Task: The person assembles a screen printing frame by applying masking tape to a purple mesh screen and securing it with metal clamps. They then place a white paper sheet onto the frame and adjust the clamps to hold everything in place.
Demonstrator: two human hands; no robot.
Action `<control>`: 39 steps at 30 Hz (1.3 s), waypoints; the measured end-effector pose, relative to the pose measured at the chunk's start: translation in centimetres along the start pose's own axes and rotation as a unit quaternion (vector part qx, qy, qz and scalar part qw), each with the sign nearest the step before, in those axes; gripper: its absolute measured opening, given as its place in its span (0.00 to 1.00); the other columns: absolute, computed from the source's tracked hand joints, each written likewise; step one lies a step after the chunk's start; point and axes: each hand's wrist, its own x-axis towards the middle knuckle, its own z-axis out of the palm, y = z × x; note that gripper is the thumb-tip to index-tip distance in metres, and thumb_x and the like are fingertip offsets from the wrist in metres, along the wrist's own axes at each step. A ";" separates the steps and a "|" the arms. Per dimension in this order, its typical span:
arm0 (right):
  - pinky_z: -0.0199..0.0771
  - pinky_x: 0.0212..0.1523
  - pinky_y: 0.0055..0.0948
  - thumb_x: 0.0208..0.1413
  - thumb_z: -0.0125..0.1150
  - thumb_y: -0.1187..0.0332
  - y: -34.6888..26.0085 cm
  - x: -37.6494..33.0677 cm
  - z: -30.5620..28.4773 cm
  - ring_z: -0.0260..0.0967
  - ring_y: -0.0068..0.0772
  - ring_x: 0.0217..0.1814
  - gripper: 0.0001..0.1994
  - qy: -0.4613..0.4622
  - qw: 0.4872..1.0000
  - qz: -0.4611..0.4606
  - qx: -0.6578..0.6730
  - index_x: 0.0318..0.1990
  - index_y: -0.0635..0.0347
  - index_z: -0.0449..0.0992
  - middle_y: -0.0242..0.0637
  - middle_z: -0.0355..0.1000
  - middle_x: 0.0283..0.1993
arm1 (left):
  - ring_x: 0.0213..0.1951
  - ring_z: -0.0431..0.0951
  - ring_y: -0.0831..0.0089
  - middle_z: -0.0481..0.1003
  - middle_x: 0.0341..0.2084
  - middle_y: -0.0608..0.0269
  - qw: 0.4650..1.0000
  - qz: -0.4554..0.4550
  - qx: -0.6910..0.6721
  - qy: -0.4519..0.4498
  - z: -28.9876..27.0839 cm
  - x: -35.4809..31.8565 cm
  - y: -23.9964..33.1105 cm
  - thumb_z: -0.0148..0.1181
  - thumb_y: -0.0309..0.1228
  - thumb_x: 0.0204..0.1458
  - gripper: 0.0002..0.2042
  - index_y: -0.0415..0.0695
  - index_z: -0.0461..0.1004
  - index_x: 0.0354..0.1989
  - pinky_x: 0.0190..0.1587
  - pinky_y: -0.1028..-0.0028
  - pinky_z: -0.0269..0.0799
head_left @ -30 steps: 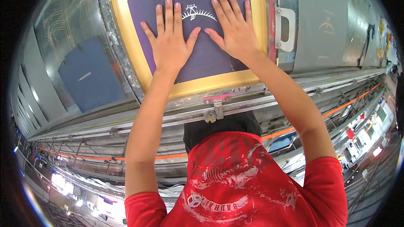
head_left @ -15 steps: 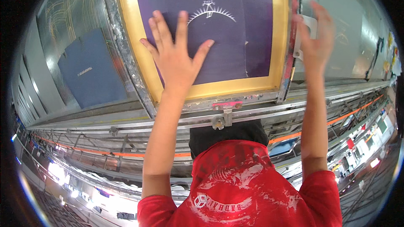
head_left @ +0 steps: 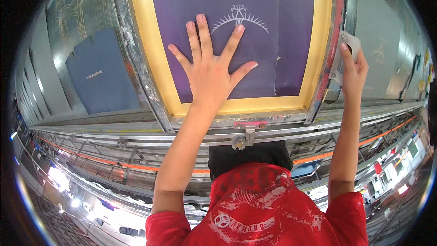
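Observation:
My left hand (head_left: 210,75) lies spread over the dark purple mesh (head_left: 293,70) of a printing screen, fingers apart, holding nothing. Its index fingertip overlaps the foot of a pale spiky arc design (head_left: 255,22) on the mesh. A yellow border (head_left: 236,108) surrounds the purple area, inside a paint-stained metal frame (head_left: 151,84). On the frame's right side, my right hand (head_left: 355,74) is closed around a pale plate-like handle (head_left: 354,41). The thumb or finger passes by its dark opening; some fingers are hidden.
A dark blue fabric panel (head_left: 101,75) with a small print lies left of the frame. On the right, a grey panel (head_left: 378,32) bears a faint design. A metal rail (head_left: 300,130) with a clamp (head_left: 243,140) runs along the near edge. Orange-striped racks stand beneath.
My right hand, blurred and loose by the handle before, has come down and closed on it. My left hand has slid right across the mesh, so its index finger reaches the design.

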 end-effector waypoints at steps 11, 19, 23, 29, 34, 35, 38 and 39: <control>0.68 0.46 0.24 0.59 0.62 0.57 0.6 0.3 0.3 0.69 0.22 0.42 0.18 -0.035 0.996 0.077 0.007 0.47 0.64 0.77 0.33 0.75 0.40 | 0.72 0.39 0.44 0.41 0.71 0.40 1.000 0.005 0.005 -0.021 0.2 0.2 -0.1 0.52 0.68 0.45 0.38 0.75 0.59 0.67 0.61 0.27 0.29; 0.69 0.42 0.24 0.56 0.65 0.56 0.8 0.6 0.6 0.68 0.21 0.39 0.18 -0.009 0.997 0.049 -0.064 0.45 0.62 0.79 0.30 0.75 0.36 | 0.71 0.41 0.43 0.42 0.71 0.41 1.000 0.003 0.001 -0.008 0.2 0.4 -0.1 0.54 0.68 0.44 0.37 0.75 0.60 0.66 0.62 0.28 0.29; 0.68 0.38 0.26 0.56 0.65 0.58 1.1 0.5 1.0 0.66 0.21 0.35 0.17 0.003 0.998 0.055 -0.028 0.43 0.64 0.77 0.31 0.74 0.34 | 0.71 0.45 0.44 0.49 0.69 0.43 0.999 0.008 -0.019 0.024 -0.1 0.3 0.1 0.57 0.63 0.47 0.32 0.73 0.66 0.63 0.63 0.30 0.35; 0.68 0.49 0.25 0.60 0.60 0.63 0.6 0.4 1.1 0.69 0.26 0.45 0.16 -0.028 0.993 0.078 0.079 0.48 0.68 0.75 0.39 0.73 0.45 | 0.72 0.40 0.47 0.43 0.71 0.43 1.000 -0.005 0.002 0.003 -0.8 0.2 0.9 0.57 0.62 0.47 0.37 0.64 0.63 0.66 0.66 0.36 0.26; 0.70 0.45 0.26 0.61 0.59 0.65 -0.3 0.0 2.1 0.67 0.21 0.46 0.15 0.040 0.992 -0.076 0.088 0.48 0.69 0.75 0.38 0.72 0.45 | 0.70 0.45 0.48 0.48 0.69 0.45 0.999 0.013 -0.026 0.042 -0.9 0.1 0.2 0.60 0.58 0.47 0.33 0.64 0.67 0.63 0.66 0.39 0.34; 0.70 0.44 0.27 0.61 0.59 0.65 0.0 -0.3 2.2 0.67 0.21 0.45 0.15 0.076 0.980 -0.156 0.102 0.48 0.69 0.75 0.37 0.72 0.45 | 0.69 0.50 0.48 0.53 0.67 0.45 0.996 0.036 -0.058 0.063 -1.2 -0.3 -0.6 0.62 0.55 0.48 0.30 0.64 0.70 0.61 0.66 0.40 0.40; 0.69 0.44 0.24 0.59 0.63 0.61 1.8 -3.1 0.5 0.68 0.23 0.42 0.17 0.130 0.976 -0.164 0.059 0.49 0.66 0.74 0.33 0.73 0.40 | 0.58 0.66 0.52 0.67 0.57 0.48 0.966 -0.008 -0.202 0.161 -2.8 -3.4 -3.1 0.67 0.43 0.49 0.22 0.53 0.76 0.54 0.62 0.54 0.57; 0.68 0.45 0.21 0.58 0.63 0.60 2.7 -4.6 -0.2 0.68 0.20 0.40 0.18 0.142 0.972 -0.184 0.025 0.49 0.64 0.74 0.29 0.73 0.38 | 0.54 0.68 0.54 0.69 0.53 0.49 0.974 -0.030 -0.139 0.176 -3.8 -5.3 -4.1 0.67 0.41 0.49 0.21 0.51 0.76 0.52 0.59 0.57 0.59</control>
